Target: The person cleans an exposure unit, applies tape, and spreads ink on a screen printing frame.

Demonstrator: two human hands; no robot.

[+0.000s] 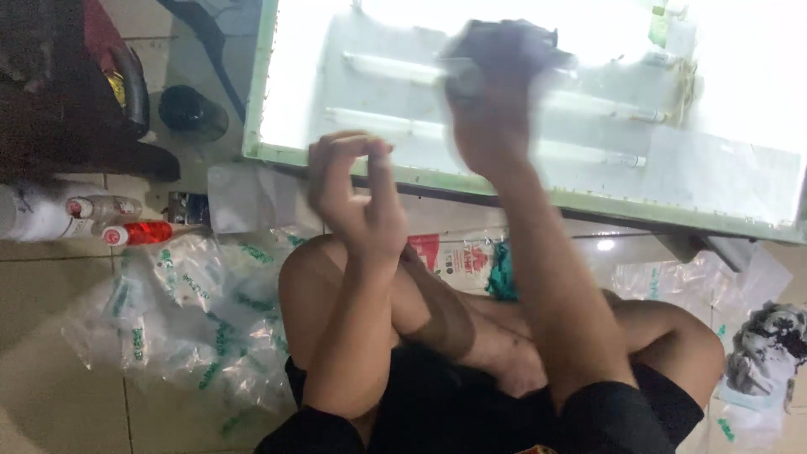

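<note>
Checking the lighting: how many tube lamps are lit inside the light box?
2. The upper tube and the lower tube lie one above the other; the raised right hand covers their middles. Glare may hide more.

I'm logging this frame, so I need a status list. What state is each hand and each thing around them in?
left hand: raised, fingers curled, holding nothing
right hand: raised, blurred, gripping a dark object
light box: lit, tubes glowing
clear plastic bags: crumpled, lying on the floor
red-capped bottle: lying on its side
dark cup: upright on the floor
</note>
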